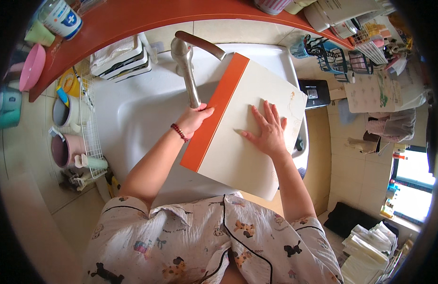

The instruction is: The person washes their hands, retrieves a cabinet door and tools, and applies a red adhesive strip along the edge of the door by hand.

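Observation:
A large flat cream box [233, 156] with an orange band along its left side lies tilted over the right part of the white sink [134, 111]. It could also be a big hardcover book; its underside is hidden. My left hand [195, 120], with a dark red bead bracelet on the wrist, is closed at the orange edge, thumb on top. Right beside those fingers ends the spout of the metal faucet [185, 61]. Spread flat on the cream face, my right hand [267, 130] has its fingers apart.
A red-brown shelf [157, 16] crosses above the sink, bearing a white-and-blue bottle [62, 20] and a pink bowl [33, 67]. Mugs and a white wire rack [90, 128] hang at left. Blue baskets [331, 57] and a black box [316, 93] are at right.

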